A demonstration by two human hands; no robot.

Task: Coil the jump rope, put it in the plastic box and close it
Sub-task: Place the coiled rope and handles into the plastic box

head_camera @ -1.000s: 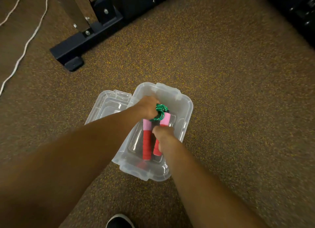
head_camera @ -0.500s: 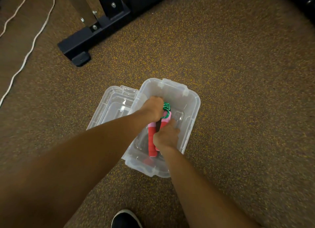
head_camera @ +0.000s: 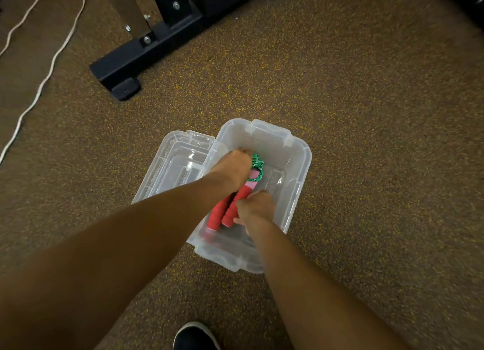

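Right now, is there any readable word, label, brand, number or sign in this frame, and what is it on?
None can be read.
Plastic box: clear, no label or print visible.
Lid: moulded ridges only, no lettering legible.
Jump rope handles: plain red and pink, no brand showing.
Black frame: bolts only, no markings.
Shoe: no logo visible.

no readable text, no labels, no brand marks, no numbers anywhere in view
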